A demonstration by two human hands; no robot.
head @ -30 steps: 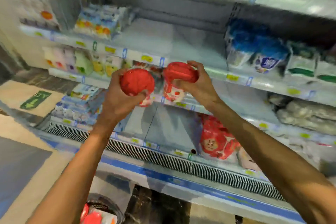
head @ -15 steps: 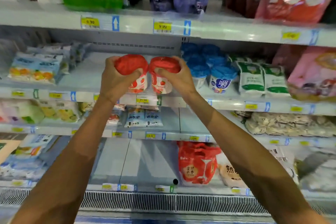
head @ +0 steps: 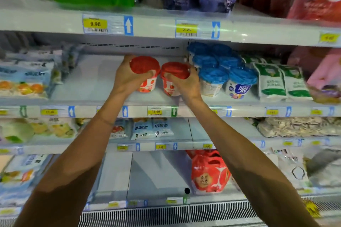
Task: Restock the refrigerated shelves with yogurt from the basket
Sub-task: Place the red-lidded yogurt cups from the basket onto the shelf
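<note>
a: where are the yogurt cups seen?

b: two red-lidded yogurt cups are held side by side over a bare stretch of the middle shelf (head: pixel 92 86), near the centre of the view. the left cup (head: pixel 146 84) is gripped by the left hand (head: pixel 125 79), and the right cup (head: pixel 170 88) by the right hand (head: pixel 189 86). the lids are nearly touching.

a: how are the fingers (head: pixel 128 59) placed?

b: on each hand they are curled over the lid from above, with the thumb pressed against the near rim. both cups are tightly held. whether the bases are set on the shelf cannot be told.

a: what is found around them?

b: at 3 o'clock from the right cup, a cluster of blue-lidded cups (head: pixel 212 77) is stood just beside the right hand, and white-and-green pouches (head: pixel 271 83) are lined up beyond. at 9 o'clock, well apart, packs with orange fruit (head: pixel 22 86) are stacked. at 6 o'clock a yellow price tag (head: pixel 156 111) marked 11.90 is fixed to the shelf edge. lower, at 5 o'clock, a red bag (head: pixel 208 171) is seen.
</note>
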